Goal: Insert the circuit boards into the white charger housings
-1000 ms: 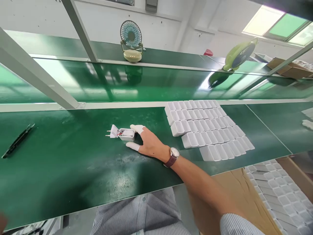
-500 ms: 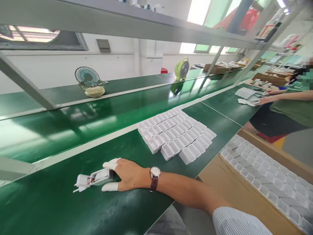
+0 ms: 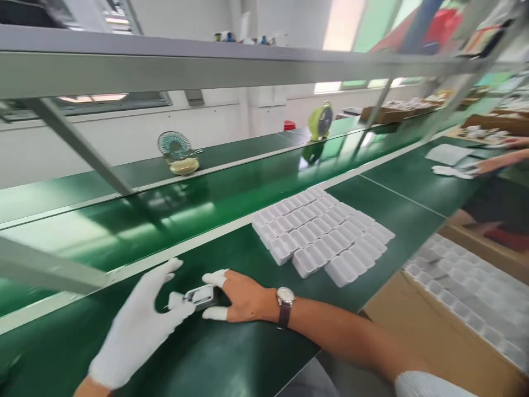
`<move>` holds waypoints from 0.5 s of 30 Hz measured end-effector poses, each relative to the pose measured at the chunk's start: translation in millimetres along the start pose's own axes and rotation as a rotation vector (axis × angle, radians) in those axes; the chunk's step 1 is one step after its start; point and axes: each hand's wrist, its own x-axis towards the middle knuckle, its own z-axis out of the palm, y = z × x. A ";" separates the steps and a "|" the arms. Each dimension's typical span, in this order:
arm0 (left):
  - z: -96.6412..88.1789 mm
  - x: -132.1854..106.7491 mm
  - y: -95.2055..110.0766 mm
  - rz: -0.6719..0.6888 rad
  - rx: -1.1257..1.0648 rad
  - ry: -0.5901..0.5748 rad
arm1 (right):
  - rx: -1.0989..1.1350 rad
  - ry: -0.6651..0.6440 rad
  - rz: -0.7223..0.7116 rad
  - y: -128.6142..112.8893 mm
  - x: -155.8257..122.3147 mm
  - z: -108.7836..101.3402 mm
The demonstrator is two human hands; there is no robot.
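A small white plug adapter [image 3: 201, 296] lies near the front of the green work surface, its long casing open on top and its plug end to the left. My right hand [image 3: 243, 298], with white finger covers and a wristwatch, has its thumb and forefinger on either side of the casing's right end. From the left comes my left hand [image 3: 140, 320] in a white glove. Its fingers are spread around the plug end, thumb close to the casing; whether it touches I cannot tell.
Rows of white open plastic cases [image 3: 322, 231] stand right of my hands. A cardboard box [image 3: 397, 314] with more cases sits at the lower right. Two small fans, one green [image 3: 320, 121], stand behind the belt. A co-worker's hand [image 3: 487, 165] is at the far right.
My gloved left hand has come into view from the left, up to the plug end. The view has shifted, so most things appear further right. My right hand stays at the adapter.
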 end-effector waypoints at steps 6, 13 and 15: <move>20.8 -16.3 -37.5 -0.131 -0.282 -0.190 | 0.016 0.112 -0.076 3.9 -4.1 20.0; 37.1 -18.1 -54.9 -0.140 -0.454 -0.300 | -0.028 0.113 -0.067 8.2 -6.7 23.5; 38.1 -18.8 -56.5 -0.141 -0.451 -0.303 | -0.045 0.131 -0.088 9.9 -8.0 25.4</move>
